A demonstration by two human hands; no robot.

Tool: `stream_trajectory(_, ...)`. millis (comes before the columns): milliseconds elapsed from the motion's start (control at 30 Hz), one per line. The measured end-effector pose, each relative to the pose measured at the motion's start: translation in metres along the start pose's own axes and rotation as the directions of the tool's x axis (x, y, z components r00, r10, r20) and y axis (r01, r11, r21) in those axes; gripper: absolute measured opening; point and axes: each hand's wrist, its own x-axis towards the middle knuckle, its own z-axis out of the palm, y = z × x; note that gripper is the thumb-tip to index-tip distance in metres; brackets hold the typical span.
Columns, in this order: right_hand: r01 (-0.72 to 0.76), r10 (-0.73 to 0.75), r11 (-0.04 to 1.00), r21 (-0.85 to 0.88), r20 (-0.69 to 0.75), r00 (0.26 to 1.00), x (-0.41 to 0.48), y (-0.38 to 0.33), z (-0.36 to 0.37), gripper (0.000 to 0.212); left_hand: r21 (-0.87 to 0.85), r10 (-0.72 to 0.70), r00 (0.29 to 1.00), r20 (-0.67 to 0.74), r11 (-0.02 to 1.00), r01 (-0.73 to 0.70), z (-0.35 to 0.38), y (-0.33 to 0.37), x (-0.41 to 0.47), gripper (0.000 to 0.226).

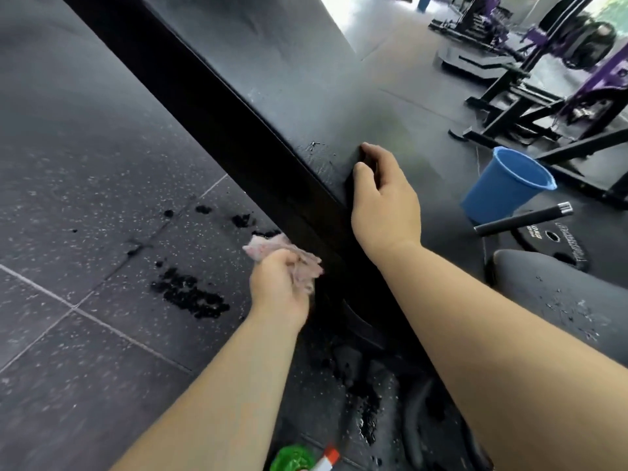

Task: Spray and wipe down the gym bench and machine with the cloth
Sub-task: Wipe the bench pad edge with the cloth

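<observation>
A long black padded bench back [238, 107] slants from the top left down to the lower middle of the head view. My left hand [283, 287] grips a crumpled pink cloth [306, 263] against the pad's left side edge. My right hand [384, 195] holds the pad's upper edge, fingers curled over it. Water droplets sit on the pad near my right fingertips. A green spray bottle [295, 458] with a white and orange nozzle lies at the bottom edge, below my left forearm.
A blue bucket [503, 185] stands on the floor at right, beside a black bar [523, 219] and a weight plate [557, 243]. The bench seat pad [560, 300] lies at right. Black and purple machine frames [543, 83] fill the top right. Wet patches mark the speckled rubber floor [85, 198].
</observation>
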Motion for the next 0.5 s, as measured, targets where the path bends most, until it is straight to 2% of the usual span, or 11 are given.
stream_trajectory(67, 0.009, -0.009, 1.000, 0.004, -0.006, 1.000, -0.001, 0.000, 0.001, 0.037, -0.027, 0.127, 0.991, 0.030, 0.992, -0.126, 0.006, 0.025, 0.006, 0.029)
stream_trajectory(100, 0.014, -0.014, 1.000, 0.010, -0.013, 1.000, -0.001, 0.000, 0.000, 0.037, 0.040, 0.159, 0.986, 0.051, 0.986, -0.161, 0.008, 0.030, 0.008, 0.028)
stream_trajectory(200, 0.016, -0.016, 1.000, 0.016, -0.027, 1.000, -0.001, -0.001, 0.001, 0.037, 0.464, 0.094, 0.990, 0.107, 0.876, -0.133, 0.001, 0.000, -0.006, 0.027)
stream_trajectory(233, 0.020, -0.019, 1.000, 0.019, -0.025, 1.000, -0.001, -0.001, 0.002, 0.038, 0.528, 0.042, 0.990, 0.134, 0.843, -0.107, -0.004, -0.016, -0.014, 0.024)
stream_trajectory(267, 0.021, -0.020, 1.000, 0.022, -0.026, 0.999, -0.001, -0.001, 0.002, 0.038, 0.497, -0.017, 0.988, 0.156, 0.865, -0.064, -0.005, -0.026, -0.023, 0.022)
stream_trajectory(333, 0.018, -0.017, 0.999, 0.027, -0.021, 1.000, -0.001, 0.000, 0.001, 0.038, 0.236, -0.082, 0.979, 0.189, 0.971, 0.036, -0.003, -0.022, -0.033, 0.030)
stream_trajectory(367, 0.020, -0.020, 0.999, 0.029, -0.019, 1.000, -0.001, 0.000, 0.000, 0.038, 0.080, -0.045, 0.977, 0.210, 0.996, 0.028, -0.001, -0.011, -0.031, 0.036)
stream_trajectory(433, 0.015, -0.015, 1.000, 0.023, -0.021, 1.000, -0.001, 0.000, 0.000, 0.038, -0.123, 0.120, 0.979, 0.166, 0.987, -0.100, 0.005, 0.017, -0.027, 0.036)
stream_trajectory(500, 0.005, -0.004, 1.000, 0.027, -0.033, 0.999, -0.002, 0.000, 0.000, 0.038, -0.130, 0.255, 0.963, 0.088, 0.961, -0.242, 0.010, 0.031, -0.022, 0.034)
